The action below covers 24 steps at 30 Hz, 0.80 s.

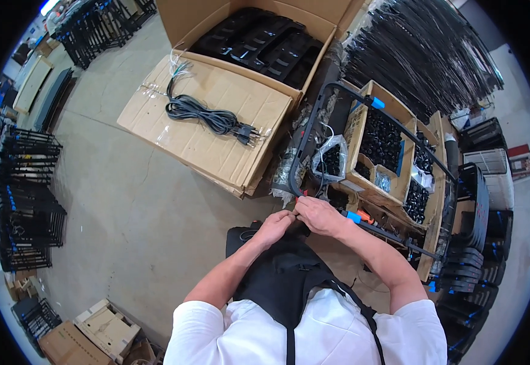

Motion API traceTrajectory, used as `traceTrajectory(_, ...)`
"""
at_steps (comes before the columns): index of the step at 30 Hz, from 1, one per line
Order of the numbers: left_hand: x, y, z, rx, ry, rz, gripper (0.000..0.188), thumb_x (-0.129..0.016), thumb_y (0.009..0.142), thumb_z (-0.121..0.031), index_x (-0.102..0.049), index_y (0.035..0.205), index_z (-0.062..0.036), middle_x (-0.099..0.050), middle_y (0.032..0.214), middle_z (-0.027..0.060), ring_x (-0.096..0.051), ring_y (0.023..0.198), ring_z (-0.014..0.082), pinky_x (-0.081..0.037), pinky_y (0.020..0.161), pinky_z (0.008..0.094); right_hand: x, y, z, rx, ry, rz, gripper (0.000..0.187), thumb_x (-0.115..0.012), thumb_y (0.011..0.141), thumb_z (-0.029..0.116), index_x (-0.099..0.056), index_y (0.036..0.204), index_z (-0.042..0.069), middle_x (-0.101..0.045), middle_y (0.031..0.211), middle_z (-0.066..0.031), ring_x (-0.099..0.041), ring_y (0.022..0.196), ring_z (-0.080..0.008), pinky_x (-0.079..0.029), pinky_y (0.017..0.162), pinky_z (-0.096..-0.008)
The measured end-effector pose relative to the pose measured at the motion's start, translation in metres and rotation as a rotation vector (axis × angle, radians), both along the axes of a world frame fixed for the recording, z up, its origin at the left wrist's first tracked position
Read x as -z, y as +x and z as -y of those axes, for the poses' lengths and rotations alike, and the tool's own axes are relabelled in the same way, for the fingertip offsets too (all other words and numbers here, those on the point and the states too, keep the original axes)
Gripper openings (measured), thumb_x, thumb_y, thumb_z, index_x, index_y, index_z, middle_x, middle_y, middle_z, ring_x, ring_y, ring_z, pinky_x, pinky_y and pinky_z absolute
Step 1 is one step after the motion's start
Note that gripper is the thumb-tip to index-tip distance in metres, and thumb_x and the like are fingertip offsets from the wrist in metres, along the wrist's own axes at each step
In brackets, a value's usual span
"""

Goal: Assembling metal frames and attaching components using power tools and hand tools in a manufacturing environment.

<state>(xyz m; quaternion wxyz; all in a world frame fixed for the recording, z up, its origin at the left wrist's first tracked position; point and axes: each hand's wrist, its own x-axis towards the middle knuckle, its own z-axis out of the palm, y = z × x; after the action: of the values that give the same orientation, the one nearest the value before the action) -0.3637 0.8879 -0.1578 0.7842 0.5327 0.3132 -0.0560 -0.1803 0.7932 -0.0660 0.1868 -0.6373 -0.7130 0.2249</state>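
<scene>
Close together in front of my body, both hands meet at the near left corner of a black tubular frame (302, 146). My left hand (275, 228) is closed, its fingertips pinched toward the other hand. My right hand (318, 215) is curled beside that corner, a small red bit showing at its fingers. What the fingers hold is too small and hidden to make out. Blue sleeves (353, 216) sit on the frame, which rests across a wooden tray (352, 139) of small black parts (382, 141). A clear bag (331, 159) of black parts lies inside the frame's outline.
A cardboard box (198, 146) bears a coiled black cable (201, 114); black plastic panels (259, 45) fill its open part. Long black strips (420, 55) are heaped at the far right. Stacked black frames (27, 201) stand left, with cartons (73, 347) at the lower left.
</scene>
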Motion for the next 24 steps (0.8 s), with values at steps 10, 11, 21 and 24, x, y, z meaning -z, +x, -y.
traceTrajectory(10,-0.005,0.0,0.007,0.049,0.477,0.019,0.033,-0.058,0.102,-0.028,-0.072,0.109,0.0008,-0.072,0.087,0.0156,-0.069,0.082,0.0209,-0.054,0.078,0.0376,-0.001,-0.039,0.046,0.371,-0.006,-0.249,0.029,-0.07,0.091,0.007,-0.063,0.119,0.004,-0.063,0.099,-0.0157,-0.068,0.095,-0.0359,-0.055,0.081,-0.0446)
traceTrajectory(11,-0.006,0.0,0.007,0.019,0.476,0.003,0.033,-0.058,0.102,-0.027,-0.072,0.11,0.0009,-0.073,0.087,0.0159,-0.07,0.083,0.0221,-0.055,0.079,0.0377,0.001,-0.044,0.057,0.502,-0.097,-0.309,0.03,-0.07,0.092,0.007,-0.062,0.12,0.004,-0.065,0.096,-0.0153,-0.069,0.092,-0.0353,-0.056,0.08,-0.044)
traceTrajectory(21,-0.019,0.012,0.004,0.149,0.408,0.021,0.033,-0.052,0.111,-0.027,-0.07,0.112,0.0001,-0.059,0.079,-0.0006,-0.055,0.075,0.0086,-0.048,0.071,0.0279,0.189,-0.007,0.04,0.876,-0.371,0.163,0.091,-0.074,0.087,0.046,-0.041,0.151,-0.009,-0.075,0.102,-0.0228,-0.075,0.098,-0.0395,-0.061,0.088,-0.0471)
traceTrajectory(24,-0.017,0.018,0.006,0.172,0.348,0.011,0.031,-0.052,0.111,-0.025,-0.069,0.113,0.0005,-0.059,0.08,-0.0004,-0.054,0.075,0.0088,-0.047,0.071,0.0275,0.227,0.022,0.012,0.939,-0.495,0.045,0.092,-0.074,0.085,0.038,-0.036,0.149,-0.018,-0.076,0.096,-0.0266,-0.077,0.089,-0.0411,-0.062,0.079,-0.0491)
